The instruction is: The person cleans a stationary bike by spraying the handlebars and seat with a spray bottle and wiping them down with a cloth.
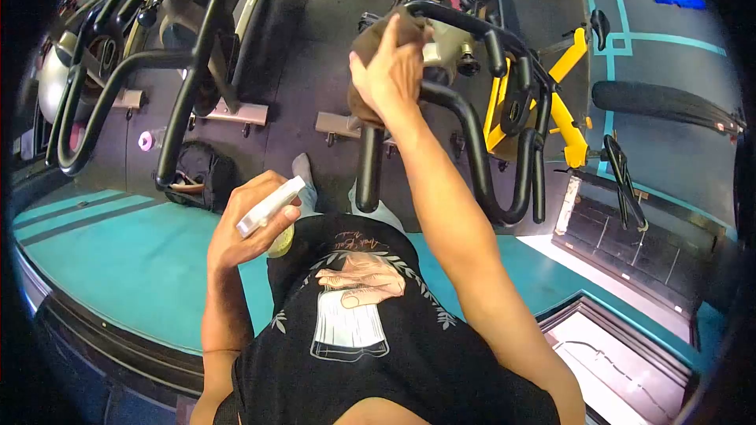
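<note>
My left hand (250,224) is wrapped round a spray bottle with a white trigger head (270,206); a bit of its yellowish body shows below the fingers. Out in front, my right hand (391,71) presses a dark brown cloth (364,102) against the black handlebar (465,114) of an exercise bike. The cloth covers part of the bar near its upper left bend, and the bar under it is hidden.
Another bike's black handlebar (118,71) stands at the left. A black backpack (206,177) and a pink-capped bottle (146,141) are on the floor. At the right are a yellow bike frame (573,130) and a window (614,354).
</note>
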Tool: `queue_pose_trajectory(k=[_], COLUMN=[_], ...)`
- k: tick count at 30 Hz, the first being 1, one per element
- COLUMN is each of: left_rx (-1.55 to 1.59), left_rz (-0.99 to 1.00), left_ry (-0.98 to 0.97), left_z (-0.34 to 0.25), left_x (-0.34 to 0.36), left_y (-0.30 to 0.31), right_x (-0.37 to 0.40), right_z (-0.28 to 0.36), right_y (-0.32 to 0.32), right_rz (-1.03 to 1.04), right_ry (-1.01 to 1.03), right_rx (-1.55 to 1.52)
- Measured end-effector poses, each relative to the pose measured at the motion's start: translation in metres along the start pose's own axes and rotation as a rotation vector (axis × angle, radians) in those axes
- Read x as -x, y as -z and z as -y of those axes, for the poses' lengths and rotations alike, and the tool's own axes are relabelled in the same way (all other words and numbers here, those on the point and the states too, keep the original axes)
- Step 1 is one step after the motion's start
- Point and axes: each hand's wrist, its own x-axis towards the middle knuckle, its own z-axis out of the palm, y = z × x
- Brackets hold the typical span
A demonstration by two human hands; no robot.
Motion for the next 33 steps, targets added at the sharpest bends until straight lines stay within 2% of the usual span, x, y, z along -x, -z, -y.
queue_pose_trajectory(k=[2, 5, 7, 9, 12, 13, 15, 17, 21, 23, 25, 27, 29, 31, 33], left_rx=[0.006, 0.030, 0.017, 0.016, 0.012, 0.012, 0.026, 0.021, 0.021, 0.030, 0.044, 0.039, 0.051, 0.073, 0.095], left_rz=[-0.008, -0.006, -0.002, -0.010, -0.021, -0.018, -0.014, -0.003, 0.024, 0.017, -0.004, -0.064, -0.081, -0.120, -0.140], left_ry=[0.028, 0.041, 0.001, -0.001, 0.004, 0.013, 0.033, 0.011, -0.003, -0.001, 0.006, -0.010, 0.029, 0.057, 0.097], left_z=[-0.003, -0.003, 0.003, 0.004, 0.005, 0.005, 0.006, 0.007, 0.002, 0.004, 0.000, 0.000, -0.001, 0.003, 0.004], left_x=[0.003, 0.011, 0.014, 0.019, 0.018, 0.019, 0.017, 0.011, -0.003, -0.006, -0.008, -0.005, 0.000, 0.005, 0.005], left_y=[0.002, 0.004, 0.005, 0.005, 0.009, 0.009, 0.008, 0.008, 0.009, 0.006, 0.007, 0.007, 0.007, 0.006, 0.005], right_x=[-0.009, 0.002, 0.032, 0.069, 0.087, 0.087, 0.077, 0.051, -0.013, -0.047, -0.095, -0.147, -0.197, -0.219, -0.217], right_z=[0.009, -0.005, -0.005, -0.007, -0.018, -0.016, -0.006, -0.001, -0.002, -0.003, -0.007, -0.004, -0.044, -0.070, -0.062], right_y=[-0.017, -0.007, 0.012, 0.017, 0.023, 0.022, 0.020, 0.013, 0.004, 0.008, 0.012, 0.041, 0.049, 0.046, 0.043], right_rz=[-0.155, 0.051, 0.046, 0.065, 0.063, 0.071, -0.052, -0.043, -0.117, -0.061, -0.097, 0.150, 0.232, 0.156, 0.158], right_ry=[0.129, 0.125, 0.286, 0.319, 0.273, 0.270, 0.317, 0.296, 0.395, 0.395, 0.335, 0.128, -0.101, -0.075, -0.095], right_rx=[0.179, 0.057, 0.166, 0.192, -0.049, -0.045, 0.146, 0.153, 0.285, 0.358, 0.475, 0.577, 0.309, 0.376, 0.395])
